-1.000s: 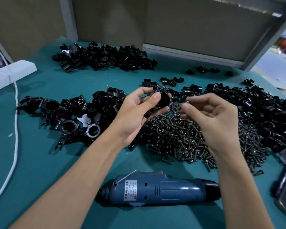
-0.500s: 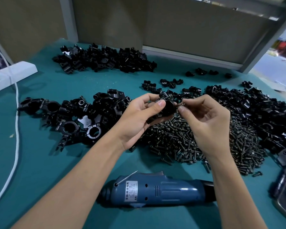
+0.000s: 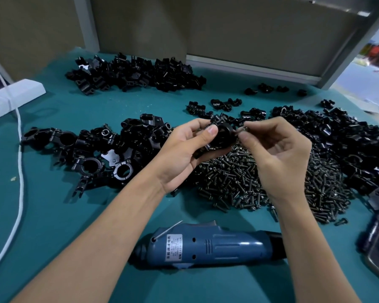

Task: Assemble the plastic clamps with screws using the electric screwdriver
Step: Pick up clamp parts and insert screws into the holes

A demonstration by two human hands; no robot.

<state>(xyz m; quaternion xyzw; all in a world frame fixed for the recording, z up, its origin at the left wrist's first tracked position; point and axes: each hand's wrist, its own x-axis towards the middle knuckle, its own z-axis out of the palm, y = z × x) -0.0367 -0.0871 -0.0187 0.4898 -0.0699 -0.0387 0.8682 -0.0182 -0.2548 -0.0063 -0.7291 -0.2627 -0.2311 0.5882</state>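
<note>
**A:** How do the hands sit?

**B:** Both forearms reach in from 6 o'clock and meet just above the middle of the view. The left hand (image 3: 184,154) has its thumb on top and its fingers curled beneath, gripping a round black plastic clamp (image 3: 222,138).

**A:** And the other?

**B:** The right hand (image 3: 278,156) faces it from 3 o'clock with the wrist bent. Thumb and forefinger are pinched together on a small dark metal screw (image 3: 242,129) at the clamp's right edge, and the other fingers curl loosely toward the palm. I cannot tell whether the screw's tip is in the clamp.

**A:** What lies under them?

**B:** A heap of dark screws (image 3: 239,178) on the teal table mat (image 3: 53,215), spreading toward 4 o'clock.

**A:** The tool?

**B:** The blue electric screwdriver (image 3: 210,248) lies on its side at 6 o'clock between the forearms. Neither hand touches it, and its black end points toward 3 o'clock.

**A:** Other parts?

**B:** There are three piles of black pieces: the ring-shaped clamp pile (image 3: 92,149) at 9 o'clock, the far clamp pile (image 3: 136,73) at 11 o'clock and the right clamp pile (image 3: 348,145) at 3 o'clock. A white cord (image 3: 20,182) runs along the 9 o'clock edge.
</note>
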